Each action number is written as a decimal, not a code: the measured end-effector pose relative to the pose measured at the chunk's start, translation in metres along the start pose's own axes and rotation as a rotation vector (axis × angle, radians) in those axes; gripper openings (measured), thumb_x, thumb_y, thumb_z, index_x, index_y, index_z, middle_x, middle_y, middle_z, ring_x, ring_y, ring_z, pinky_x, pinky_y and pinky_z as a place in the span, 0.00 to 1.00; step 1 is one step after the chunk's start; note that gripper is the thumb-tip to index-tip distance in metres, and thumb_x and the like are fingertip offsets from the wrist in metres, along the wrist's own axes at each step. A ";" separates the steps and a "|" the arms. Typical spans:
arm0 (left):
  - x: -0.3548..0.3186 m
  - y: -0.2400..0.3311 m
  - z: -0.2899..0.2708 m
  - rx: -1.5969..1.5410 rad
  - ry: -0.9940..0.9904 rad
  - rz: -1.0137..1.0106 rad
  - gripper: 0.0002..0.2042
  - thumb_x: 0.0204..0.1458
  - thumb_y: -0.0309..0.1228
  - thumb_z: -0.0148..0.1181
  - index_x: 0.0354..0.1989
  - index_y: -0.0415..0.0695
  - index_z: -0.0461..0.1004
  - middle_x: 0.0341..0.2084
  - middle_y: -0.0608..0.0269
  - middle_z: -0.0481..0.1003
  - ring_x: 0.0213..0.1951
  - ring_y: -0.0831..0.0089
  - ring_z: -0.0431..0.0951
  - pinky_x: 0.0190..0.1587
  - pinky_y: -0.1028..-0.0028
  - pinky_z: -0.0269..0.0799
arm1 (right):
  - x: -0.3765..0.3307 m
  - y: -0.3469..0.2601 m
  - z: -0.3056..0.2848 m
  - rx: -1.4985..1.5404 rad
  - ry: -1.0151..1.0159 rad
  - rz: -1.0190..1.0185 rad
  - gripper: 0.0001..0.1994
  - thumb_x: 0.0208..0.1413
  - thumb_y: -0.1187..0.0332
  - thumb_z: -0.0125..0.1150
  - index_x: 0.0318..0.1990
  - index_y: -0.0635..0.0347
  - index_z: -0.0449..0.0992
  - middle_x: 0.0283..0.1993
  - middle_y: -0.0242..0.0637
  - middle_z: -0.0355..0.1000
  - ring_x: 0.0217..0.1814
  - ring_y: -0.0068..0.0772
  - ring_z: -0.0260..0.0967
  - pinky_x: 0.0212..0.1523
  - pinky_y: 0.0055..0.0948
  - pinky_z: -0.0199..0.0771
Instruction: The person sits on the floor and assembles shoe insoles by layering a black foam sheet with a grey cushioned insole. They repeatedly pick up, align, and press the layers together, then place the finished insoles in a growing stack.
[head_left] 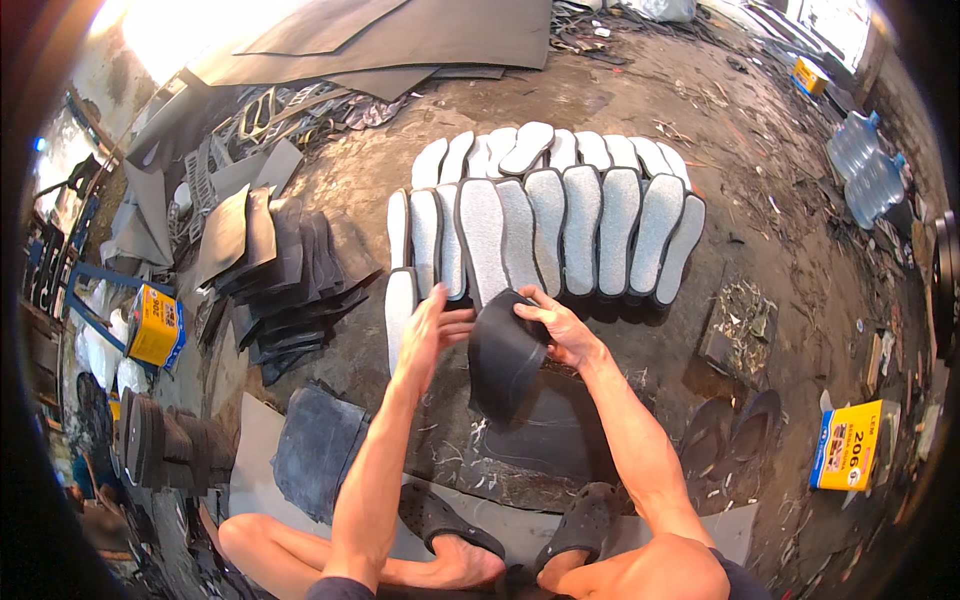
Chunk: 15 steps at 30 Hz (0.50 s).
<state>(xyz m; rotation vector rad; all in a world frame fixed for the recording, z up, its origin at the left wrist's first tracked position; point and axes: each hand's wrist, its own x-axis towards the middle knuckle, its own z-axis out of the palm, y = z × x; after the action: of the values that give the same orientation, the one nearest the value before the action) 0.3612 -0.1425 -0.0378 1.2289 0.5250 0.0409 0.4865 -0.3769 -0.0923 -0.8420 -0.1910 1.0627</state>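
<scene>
My right hand [563, 328] pinches a black rubber-like sheet [507, 365] by its upper edge, thumb and fingers around it. The sheet bends and hangs down between my hands. Close to its left side, my left hand [436, 332] has its fingers stretched out and apart; whether a fingertip touches the sheet is hard to make out. Just beyond both hands stand rows of shoe soles [582, 230] with pale fuzzy faces and black rims. Below the held sheet, another dark sheet [550, 430] lies on a low work surface near my feet.
To the left are a pile of dark cut sheets [300, 270], a folded blue-grey sheet [318, 450] and a yellow can [155, 325]. At right lie a flip-flop [755, 425], a scrap-covered block [740, 330], another yellow can [855, 445] and clear water jugs [868, 175]. Large brown sheets [400, 40] lie at the back.
</scene>
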 end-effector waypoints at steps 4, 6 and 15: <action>0.042 0.019 0.025 0.050 -0.225 -0.264 0.34 0.74 0.52 0.59 0.79 0.42 0.62 0.66 0.45 0.76 0.61 0.63 0.80 0.64 0.64 0.75 | -0.003 0.001 0.011 -0.043 0.049 -0.036 0.17 0.74 0.58 0.65 0.61 0.49 0.70 0.42 0.23 0.81 0.30 0.09 0.78 0.17 0.15 0.69; 0.045 0.017 0.033 0.081 -0.177 -0.249 0.34 0.74 0.50 0.58 0.81 0.42 0.60 0.71 0.45 0.71 0.69 0.65 0.74 0.69 0.64 0.70 | -0.008 -0.009 0.016 -0.219 0.116 -0.028 0.19 0.74 0.53 0.65 0.62 0.49 0.70 0.44 0.25 0.81 0.36 0.13 0.80 0.25 0.20 0.75; 0.011 0.031 0.075 0.266 -0.354 -0.169 0.61 0.67 0.58 0.63 0.85 0.34 0.23 0.86 0.38 0.39 0.86 0.51 0.40 0.83 0.56 0.42 | -0.059 -0.007 0.089 -1.273 0.726 -0.658 0.34 0.57 0.46 0.80 0.55 0.63 0.69 0.45 0.44 0.71 0.46 0.43 0.74 0.50 0.45 0.78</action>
<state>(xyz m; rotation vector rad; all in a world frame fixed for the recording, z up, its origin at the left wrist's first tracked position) 0.4090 -0.1943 0.0039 1.4087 0.3281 -0.3942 0.4156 -0.3813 -0.0130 -2.0534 -0.4957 -0.1563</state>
